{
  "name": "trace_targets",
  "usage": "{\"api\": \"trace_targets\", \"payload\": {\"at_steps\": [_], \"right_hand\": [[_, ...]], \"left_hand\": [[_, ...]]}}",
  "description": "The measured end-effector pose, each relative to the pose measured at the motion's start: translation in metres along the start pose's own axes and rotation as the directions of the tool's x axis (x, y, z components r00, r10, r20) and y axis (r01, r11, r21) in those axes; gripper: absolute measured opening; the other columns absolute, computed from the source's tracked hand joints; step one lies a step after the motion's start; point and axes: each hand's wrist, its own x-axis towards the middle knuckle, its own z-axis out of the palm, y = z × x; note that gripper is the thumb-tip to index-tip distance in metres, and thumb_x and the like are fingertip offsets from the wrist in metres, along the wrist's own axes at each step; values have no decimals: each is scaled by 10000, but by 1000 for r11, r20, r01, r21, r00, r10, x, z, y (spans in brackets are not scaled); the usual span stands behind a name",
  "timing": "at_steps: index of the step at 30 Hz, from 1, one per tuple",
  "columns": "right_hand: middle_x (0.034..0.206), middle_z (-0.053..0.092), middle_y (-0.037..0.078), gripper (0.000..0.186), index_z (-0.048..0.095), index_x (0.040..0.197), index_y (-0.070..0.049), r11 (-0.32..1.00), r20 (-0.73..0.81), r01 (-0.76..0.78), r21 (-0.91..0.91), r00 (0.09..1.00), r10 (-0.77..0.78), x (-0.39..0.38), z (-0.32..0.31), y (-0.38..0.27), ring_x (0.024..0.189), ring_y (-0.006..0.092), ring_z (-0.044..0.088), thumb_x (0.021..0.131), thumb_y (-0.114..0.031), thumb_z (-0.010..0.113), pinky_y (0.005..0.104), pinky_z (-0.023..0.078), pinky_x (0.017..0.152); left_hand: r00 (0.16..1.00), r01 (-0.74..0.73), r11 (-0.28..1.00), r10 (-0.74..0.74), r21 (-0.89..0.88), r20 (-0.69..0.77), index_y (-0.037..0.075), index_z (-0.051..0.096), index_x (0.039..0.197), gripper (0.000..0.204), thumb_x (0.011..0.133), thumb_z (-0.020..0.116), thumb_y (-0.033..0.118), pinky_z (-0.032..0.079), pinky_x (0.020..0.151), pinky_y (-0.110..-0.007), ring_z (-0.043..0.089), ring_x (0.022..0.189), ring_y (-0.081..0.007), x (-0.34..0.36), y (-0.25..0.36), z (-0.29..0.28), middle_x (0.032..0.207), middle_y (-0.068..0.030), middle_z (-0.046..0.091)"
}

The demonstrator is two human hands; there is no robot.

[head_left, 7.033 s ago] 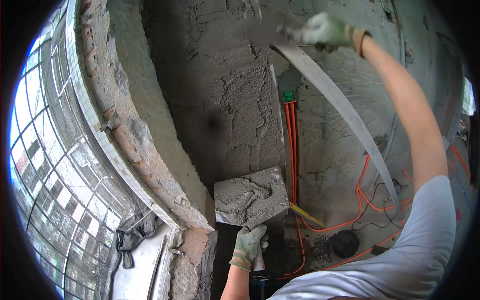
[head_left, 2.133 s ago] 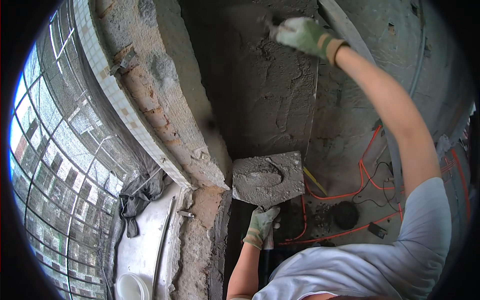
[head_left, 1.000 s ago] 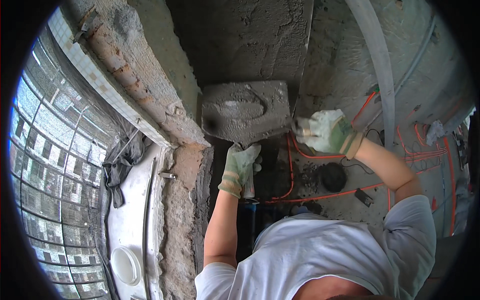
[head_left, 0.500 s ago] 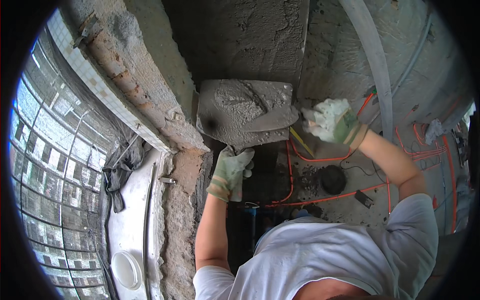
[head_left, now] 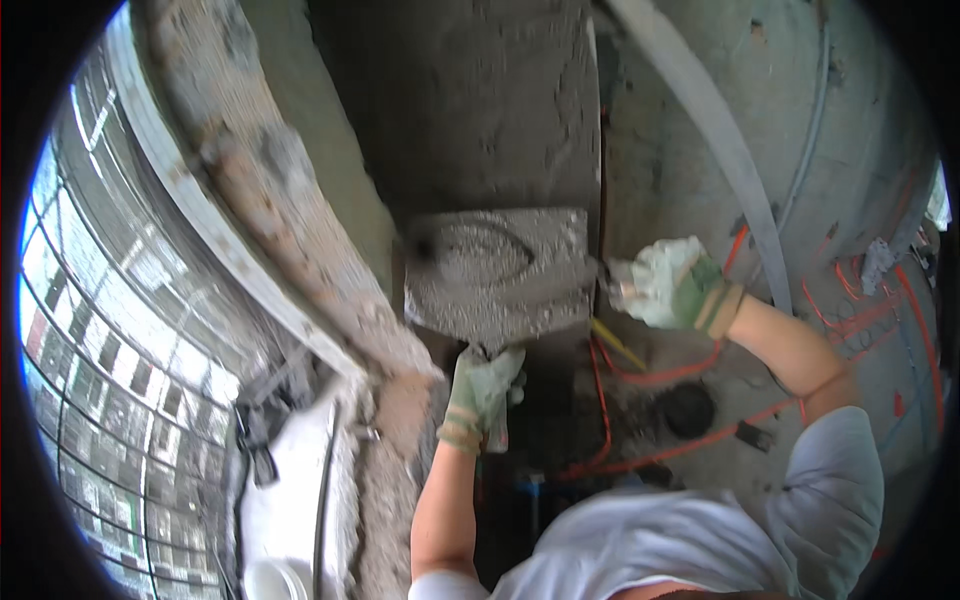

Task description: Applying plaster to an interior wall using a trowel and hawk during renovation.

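A plasterer's hawk [head_left: 420, 298], a flat board caked with wet grey mortar [head_left: 480, 258], is held level in front of the wall. My left hand [head_left: 485, 385], in a pale green and white work glove, is closed round its handle below the near edge. My right hand [head_left: 668, 283], gloved alike, grips a trowel [head_left: 562, 283] at the hawk's right side. The trowel's blade lies over the mortar and is smeared with it, so its outline is hard to make out. Blur softens both tools. Behind the hawk rises a wall coated in dark grey mortar [head_left: 480, 110].
A broken masonry edge [head_left: 290, 190] and a window grille [head_left: 110, 380] flank the left. A grey strip [head_left: 715, 115] curves down the right wall. Orange pipes [head_left: 690, 450], a dark round bucket-like object [head_left: 685, 410] and a yellow stick [head_left: 620, 343] are lower down. A white tub [head_left: 275, 578] stands lower left.
The whole scene has shifted downward in the picture, hawk and both hands with it, and more of the wall shows above. Both grips stay the same; the trowel remains over the mortar.
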Motion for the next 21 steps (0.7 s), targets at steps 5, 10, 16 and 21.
{"api": "trace_targets", "payload": {"at_steps": [5, 10, 16, 21], "right_hand": [[656, 628, 67, 279, 721, 1010, -142, 991, -302, -13, -136, 953, -29, 85, -44, 50, 597, 235, 649, 864, -370, 655, 415, 496, 506], [695, 651, 101, 336, 713, 1061, -15, 991, -357, 69, 111, 934, -25, 215, -75, 110, 580, 209, 650, 923, -312, 641, 368, 523, 500], [780, 713, 151, 542, 731, 1055, -12, 474, 172, -451, 756, 836, 521, 296, -108, 146, 540, 145, 620, 859, -517, 716, 273, 484, 456], [713, 681, 98, 543, 724, 1027, -32, 484, 167, -492, 724, 805, 569, 280, -113, 192, 471, 121, 565, 869, -550, 712, 259, 455, 401]], "left_hand": [[983, -174, 982, 169, 74, 72, 84, 627, 1048, 180, 914, 700, 179, 464, 491, -258, 585, 659, -104, 20, 70, 2, 831, -2, 626], [978, -186, 968, 200, -169, 65, 48, 618, 1141, 296, 887, 708, 172, 501, 526, -270, 608, 677, -151, 25, 71, 25, 940, -28, 665], [988, -100, 993, 107, -65, 112, 72, 624, 1059, 220, 885, 714, 172, 467, 497, -266, 574, 628, -115, 8, 25, 41, 841, -7, 628], [997, 65, 997, -64, -43, 38, 79, 643, 985, 192, 875, 731, 210, 454, 483, -268, 548, 521, -139, -4, -10, 14, 718, -10, 602]]}}
